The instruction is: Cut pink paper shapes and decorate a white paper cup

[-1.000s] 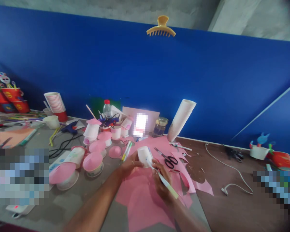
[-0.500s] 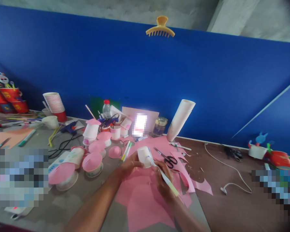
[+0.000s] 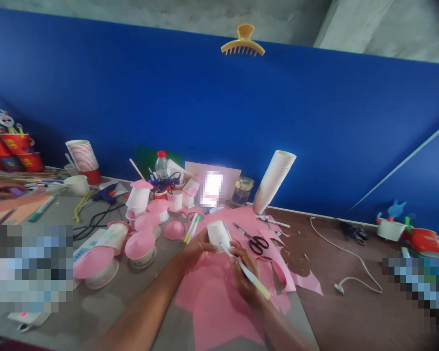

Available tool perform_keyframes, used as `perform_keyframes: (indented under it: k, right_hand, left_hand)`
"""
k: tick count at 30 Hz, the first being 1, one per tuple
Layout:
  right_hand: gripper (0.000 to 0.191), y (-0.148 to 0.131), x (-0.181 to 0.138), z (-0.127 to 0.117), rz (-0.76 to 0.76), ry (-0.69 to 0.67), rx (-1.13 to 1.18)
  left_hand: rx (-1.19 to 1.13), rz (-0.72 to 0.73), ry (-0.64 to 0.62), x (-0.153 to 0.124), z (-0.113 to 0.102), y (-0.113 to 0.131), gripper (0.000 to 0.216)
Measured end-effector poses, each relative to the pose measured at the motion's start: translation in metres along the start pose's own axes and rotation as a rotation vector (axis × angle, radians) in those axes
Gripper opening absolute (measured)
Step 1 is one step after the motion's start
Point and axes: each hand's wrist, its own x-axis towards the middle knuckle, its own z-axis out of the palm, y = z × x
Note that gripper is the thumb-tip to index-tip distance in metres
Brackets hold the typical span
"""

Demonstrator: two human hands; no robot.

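Note:
A white paper cup [image 3: 216,235] is tilted in front of me, with my left hand [image 3: 199,247] closed round its left side. My right hand [image 3: 246,273] grips a marker pen [image 3: 254,280] with a white barrel and a yellowish end. The pen's tip meets the cup's side, where small blue marks show. Both hands are above sheets of pink paper [image 3: 223,312]. Black-handled scissors [image 3: 258,245] lie just beyond my right hand. To the left of my left hand are several cups topped with pink paper cones [image 3: 139,244].
A tall stack of white paper cups [image 3: 274,181] leans by the blue partition [image 3: 205,97]. Next to it stands a glass jar [image 3: 242,191]. Loose markers [image 3: 191,229] lie behind the cup. A white cable [image 3: 351,248] runs across the brown table at right. Another person's hand [image 3: 3,187] is at far left.
My right hand and the marker have shifted slightly left and down along the cup's side. At far left, another person's hand has come into view over the orange paper.

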Motion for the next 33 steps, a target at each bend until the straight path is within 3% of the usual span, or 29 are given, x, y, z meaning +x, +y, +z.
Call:
perform_keyframes:
  k: [16, 33]
  right_hand:
    - [0.013, 0.0001, 0.0063, -0.0053, 0.137, 0.046, -0.042]
    - [0.014, 0.0007, -0.0007, 0.0002, 0.005, -0.009, 0.028]
  left_hand:
    - [-0.002, -0.027, 0.002, -0.0007, 0.0002, -0.0008, 0.064]
    - [-0.02, 0.001, -0.026, -0.0023, 0.0085, 0.0088, 0.059]
